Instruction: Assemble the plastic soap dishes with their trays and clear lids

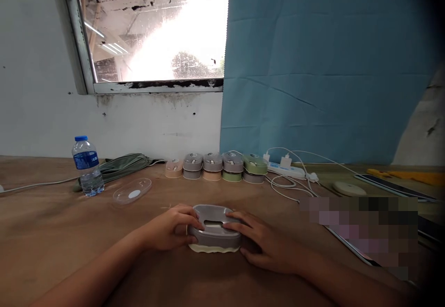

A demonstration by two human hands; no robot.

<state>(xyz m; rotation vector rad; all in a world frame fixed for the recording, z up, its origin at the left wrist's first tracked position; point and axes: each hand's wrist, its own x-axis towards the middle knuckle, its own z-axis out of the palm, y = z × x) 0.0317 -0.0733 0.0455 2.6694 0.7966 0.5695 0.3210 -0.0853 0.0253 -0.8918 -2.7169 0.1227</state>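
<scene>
Two hands (179, 227) (262, 244) at edges of grey box (219, 240) (bottle (86, 172) well apart).

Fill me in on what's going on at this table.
A person has both hands on a grey oval box with a slot in its top and a pale, wavy-edged bottom. The left hand holds its left side, the right hand its right, fingers of both reaching over the top. Beyond it, a row of small oval containers stands near the wall. A clear oval piece lies off to the left, beside a water bottle.
</scene>
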